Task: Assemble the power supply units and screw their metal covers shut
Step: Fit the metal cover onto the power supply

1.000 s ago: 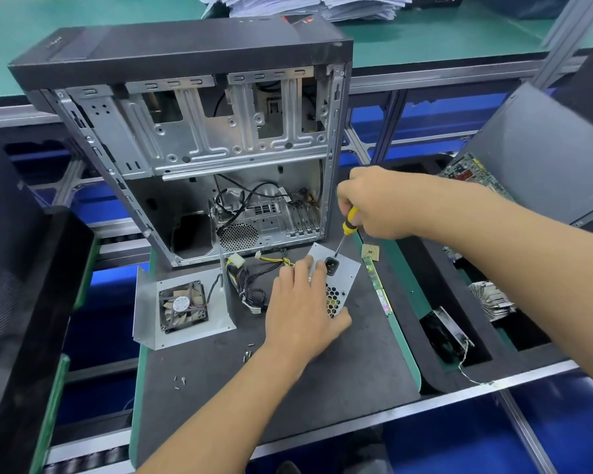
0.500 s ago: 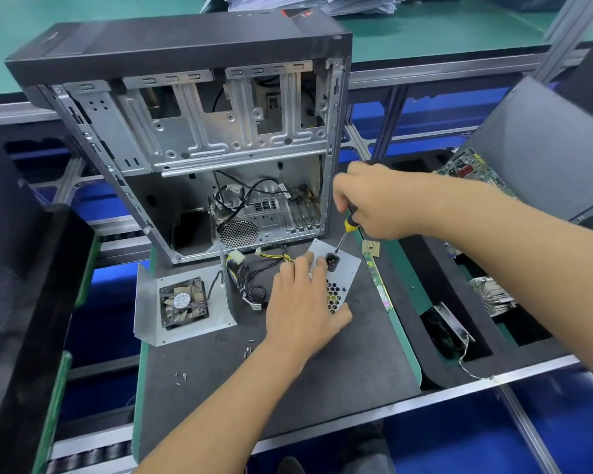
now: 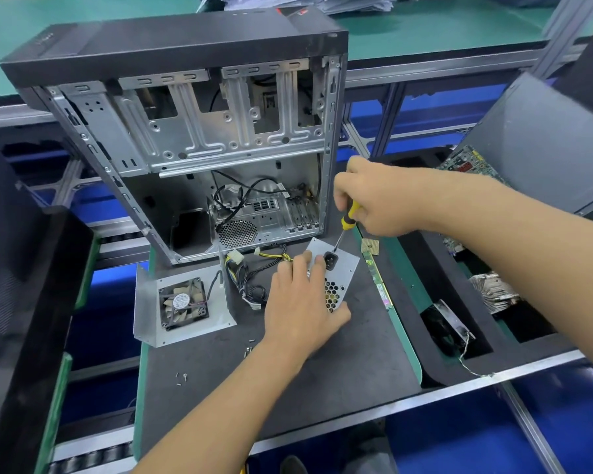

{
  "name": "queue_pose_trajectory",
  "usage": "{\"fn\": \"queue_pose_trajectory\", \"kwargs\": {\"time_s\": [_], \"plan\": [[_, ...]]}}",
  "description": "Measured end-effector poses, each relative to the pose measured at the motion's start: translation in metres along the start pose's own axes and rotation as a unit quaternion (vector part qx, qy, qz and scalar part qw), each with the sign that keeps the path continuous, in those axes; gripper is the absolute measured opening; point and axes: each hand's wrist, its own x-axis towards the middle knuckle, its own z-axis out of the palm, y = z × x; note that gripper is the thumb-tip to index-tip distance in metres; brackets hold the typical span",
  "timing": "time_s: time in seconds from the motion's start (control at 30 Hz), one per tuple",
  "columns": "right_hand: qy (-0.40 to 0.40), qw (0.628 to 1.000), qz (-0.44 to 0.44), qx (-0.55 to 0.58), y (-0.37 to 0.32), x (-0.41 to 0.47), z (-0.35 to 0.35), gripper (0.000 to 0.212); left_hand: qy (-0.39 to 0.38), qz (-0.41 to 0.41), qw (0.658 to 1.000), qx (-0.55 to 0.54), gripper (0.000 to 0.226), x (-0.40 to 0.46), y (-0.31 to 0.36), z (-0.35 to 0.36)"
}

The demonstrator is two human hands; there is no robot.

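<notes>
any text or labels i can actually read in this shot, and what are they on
None can be read for certain.
Round sticker on the fan: print there, too small to read.
Top of the computer case: faint marks near the left end, blurred.
Red patch on the case top: no legible lettering.
Green strip right of the power supply: white labels, unreadable.
Circuit board at right: markings blurred.

Right hand has lifted slightly and drawn back toward the computer case. Screwdriver now stands steeper, with its tip at the upper edge of the power supply above the socket. Less yellow handle shows below the grip.
</notes>
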Motion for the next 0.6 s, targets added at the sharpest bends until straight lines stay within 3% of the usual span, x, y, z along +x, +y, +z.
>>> {"fn": "queue_pose_trajectory", "kwargs": {"time_s": [0.03, 0.13, 0.23, 0.3, 0.43, 0.53, 0.6], "plan": [[0.005, 1.000, 0.009, -0.014, 0.0003, -0.0003, -0.0004, 0.008, -0.001, 0.000, 1.000, 0.002, 0.081, 0.0000, 0.0001, 0.0002], [0.021, 0.999, 0.034, -0.036, -0.0004, -0.0007, -0.0002, 0.035, -0.002, -0.001, 1.000, -0.001, 0.082, 0.0002, -0.0001, 0.0001], [0.004, 1.000, -0.010, 0.013, -0.0020, -0.0022, 0.0015, 0.009, -0.002, -0.001, 1.000, -0.003, 0.083, 0.0008, -0.0006, -0.0002], [0.011, 1.000, -0.014, 0.000, -0.0025, -0.0005, 0.0007, 0.005, -0.006, 0.001, 1.000, -0.001, 0.082, 0.0003, -0.0003, -0.0007], [0.034, 0.998, 0.032, -0.045, -0.0037, 0.0039, 0.0017, 0.031, -0.008, 0.001, 1.000, -0.007, 0.081, -0.0003, -0.0003, -0.0015], [0.026, 0.999, -0.027, 0.000, -0.0037, 0.0026, 0.0036, 0.010, -0.009, 0.001, 1.000, -0.009, 0.080, 0.0001, -0.0002, -0.0011], [0.023, 0.999, -0.019, -0.043, -0.0034, 0.0046, 0.0037, 0.011, -0.011, 0.000, 1.000, -0.007, 0.080, -0.0001, 0.0000, -0.0013]]}}
